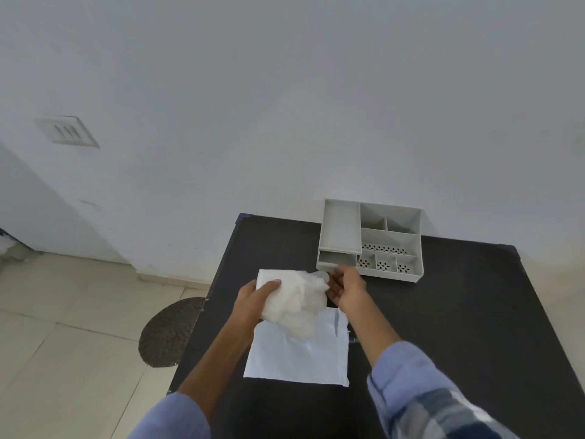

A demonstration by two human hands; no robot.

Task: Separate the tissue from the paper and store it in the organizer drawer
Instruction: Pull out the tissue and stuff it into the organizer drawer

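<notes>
Left hand: clutches the crumpled white tissue at frame centre.
Right hand: open, empty, beside it.
Done: tissue lifted off the flat white paper sheet.
Left: stowing it in the grey plastic organizer's open drawer.

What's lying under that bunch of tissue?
A white paper sheet lies flat on the black table, below the tissue gripped by the left hand. The sheet's far edge is hidden by the tissue.

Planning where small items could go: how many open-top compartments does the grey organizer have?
7 on the grey organizer: a long tray at left, two at the back right, one wide perforated one mid-right, three small perforated ones along the front. The drawer below isn't counted.
</notes>
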